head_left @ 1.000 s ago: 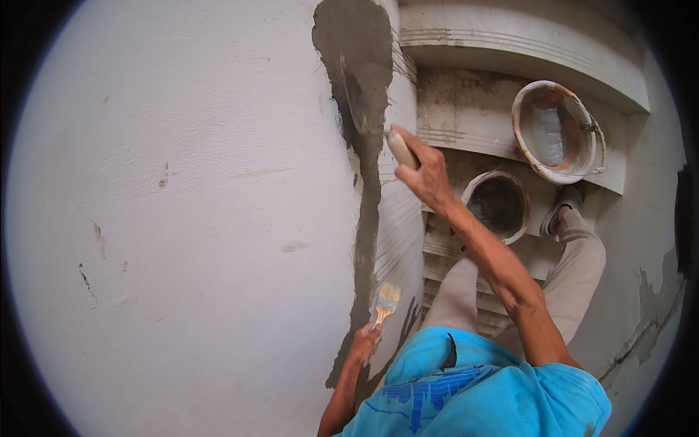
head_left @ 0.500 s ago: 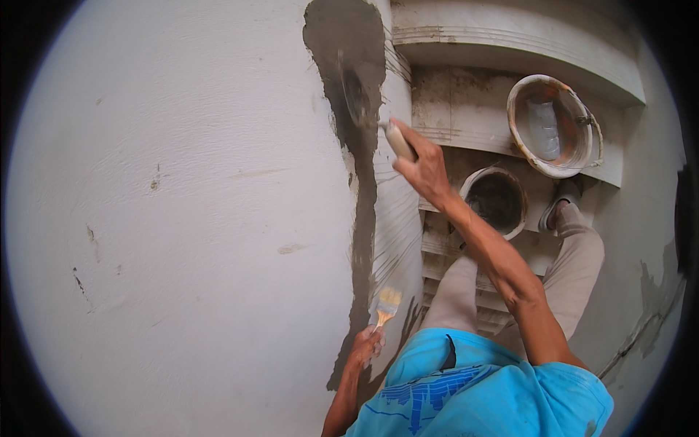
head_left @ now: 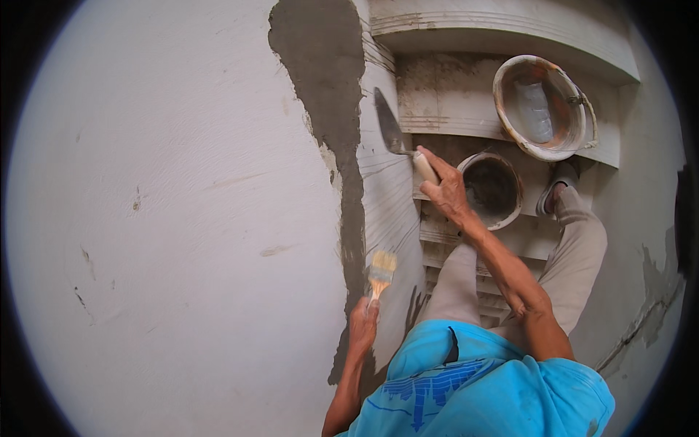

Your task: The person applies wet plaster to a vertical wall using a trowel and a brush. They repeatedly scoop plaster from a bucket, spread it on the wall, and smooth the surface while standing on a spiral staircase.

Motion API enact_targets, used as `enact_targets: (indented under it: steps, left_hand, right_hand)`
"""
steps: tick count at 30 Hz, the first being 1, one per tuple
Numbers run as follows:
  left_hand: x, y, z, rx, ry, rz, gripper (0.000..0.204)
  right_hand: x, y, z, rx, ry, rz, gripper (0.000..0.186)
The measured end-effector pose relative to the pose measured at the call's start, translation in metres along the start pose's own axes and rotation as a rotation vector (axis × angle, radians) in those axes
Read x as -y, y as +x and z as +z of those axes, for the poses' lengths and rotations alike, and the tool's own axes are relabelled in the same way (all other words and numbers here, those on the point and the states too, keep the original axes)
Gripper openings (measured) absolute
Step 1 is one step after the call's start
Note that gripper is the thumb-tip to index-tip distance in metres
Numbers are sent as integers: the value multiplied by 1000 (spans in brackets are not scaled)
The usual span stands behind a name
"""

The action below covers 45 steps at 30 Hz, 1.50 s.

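My right hand [head_left: 445,188] is closed round the pale handle of a pointed trowel [head_left: 389,124]. The blade is off the grey mortar strip [head_left: 328,80] and tilts up in front of the white wall's edge. Lower down, my left hand [head_left: 362,324] grips a paintbrush [head_left: 381,273] by its handle, bristles upward, beside the narrow part of the strip. The mortar runs down the wall, broad and smooth at the top, thinner and ragged toward the bottom. Just past my right hand stands a bucket [head_left: 492,191] with dark grey contents.
A larger bucket [head_left: 546,109] with a wire handle, holding something translucent, rests higher on the stairs [head_left: 422,116]. My legs straddle the steps, one shoe [head_left: 559,188] near that bucket. The white wall [head_left: 182,218] fills the left; another wall [head_left: 641,218] with grey patches bounds the right.
The trowel has come away from the mortar, moving right and down toward the lower bucket. My left hand with the brush has risen slightly. The whole view has shifted a little.
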<state>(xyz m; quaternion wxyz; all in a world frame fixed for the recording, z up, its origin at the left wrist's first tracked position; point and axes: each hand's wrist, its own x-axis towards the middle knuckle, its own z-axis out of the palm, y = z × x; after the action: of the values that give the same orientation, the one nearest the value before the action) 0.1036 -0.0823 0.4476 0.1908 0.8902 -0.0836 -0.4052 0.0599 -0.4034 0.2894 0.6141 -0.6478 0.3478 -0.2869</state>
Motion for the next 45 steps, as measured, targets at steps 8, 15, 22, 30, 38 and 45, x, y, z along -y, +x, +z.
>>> enact_targets:
  steps: [8,15,22,30,38,45]
  left_hand:
    - [-205,60,-15,-281,355,604,10]
    - [-330,148,-51,-579,821,964,20]
    - [-415,199,-75,-556,1133,1009,16]
    - [-446,247,-78,-469,1387,973,24]
    - [-468,256,-71,-402,1527,840,23]
    - [-474,232,-60,-488,1575,733,21]
  right_hand:
    - [-41,-21,-22,9,-46,211,68]
    - [-55,-29,-31,37,-49,236,66]
    - [-32,3,-29,11,-33,121,70]
    - [-16,92,8,-20,92,75,72]
    - [-13,144,44,-23,119,-29,72]
    - [-2,124,47,101,149,-34,71]
